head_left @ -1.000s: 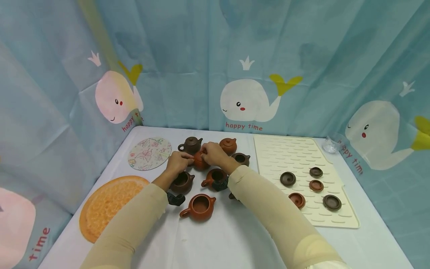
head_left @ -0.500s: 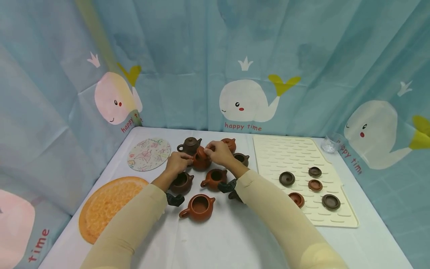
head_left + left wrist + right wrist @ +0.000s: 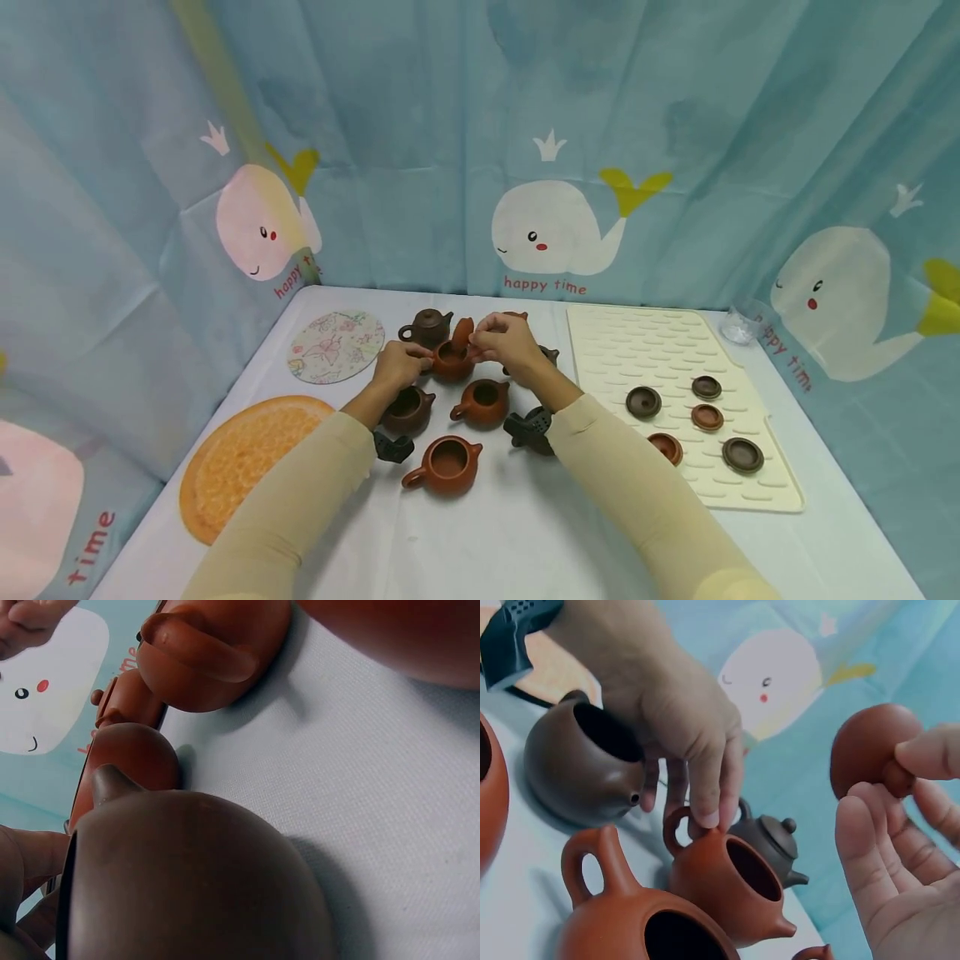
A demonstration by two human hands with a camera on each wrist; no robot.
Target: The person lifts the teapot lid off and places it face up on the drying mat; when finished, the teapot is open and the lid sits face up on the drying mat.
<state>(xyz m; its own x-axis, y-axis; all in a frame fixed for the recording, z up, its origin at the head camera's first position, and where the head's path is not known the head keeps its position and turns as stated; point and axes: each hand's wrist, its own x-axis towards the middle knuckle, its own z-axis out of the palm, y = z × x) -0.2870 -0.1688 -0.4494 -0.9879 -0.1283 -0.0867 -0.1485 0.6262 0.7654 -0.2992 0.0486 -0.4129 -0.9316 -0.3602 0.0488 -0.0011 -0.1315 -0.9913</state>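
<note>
Behind the other open pots stands a small red-brown teapot (image 3: 452, 364), its mouth uncovered in the right wrist view (image 3: 731, 889). My left hand (image 3: 397, 365) holds this pot by its handle, fingers pointing down onto it in the right wrist view (image 3: 686, 742). Between thumb and fingers of my right hand (image 3: 510, 343) is the knob of a red-brown lid (image 3: 462, 333); the lid (image 3: 870, 746) is tilted on edge, clear of the pot. A dark brown open teapot (image 3: 187, 877) fills much of the left wrist view.
Nearer stand a red open pot (image 3: 483, 403), another red one (image 3: 450, 465) and a dark one (image 3: 407, 410). A lidded dark teapot (image 3: 431, 328) is behind. Several lids lie on the cream mat (image 3: 637, 342) at right. Left are a floral disc (image 3: 336, 346) and an orange round mat (image 3: 240, 458).
My right hand has lifted the lid off the small red pot and moved right, tilting the lid upright. My left hand has stayed at the pot's handle.
</note>
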